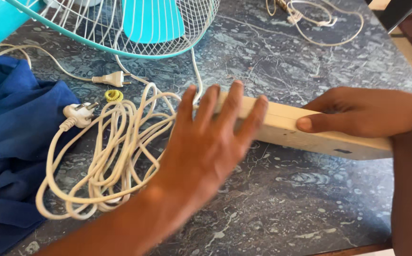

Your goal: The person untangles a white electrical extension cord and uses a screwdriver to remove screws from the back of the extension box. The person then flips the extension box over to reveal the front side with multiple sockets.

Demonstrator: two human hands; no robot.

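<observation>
My right hand presses the cream extension board flat while my left hand, fingers spread, hovers beside its coiled white cord, which I judge needs gathering next.

The worktop looks like polished stone, dark blue-grey with pale marbled veins and a soft sheen. The long block under the hands appears to be pale, matt wood. The coiled cord is smooth cream plastic. The cloth is soft, matt blue fabric. The fan guard is thin white-coated wire with a glossy turquoise plastic blade.
</observation>
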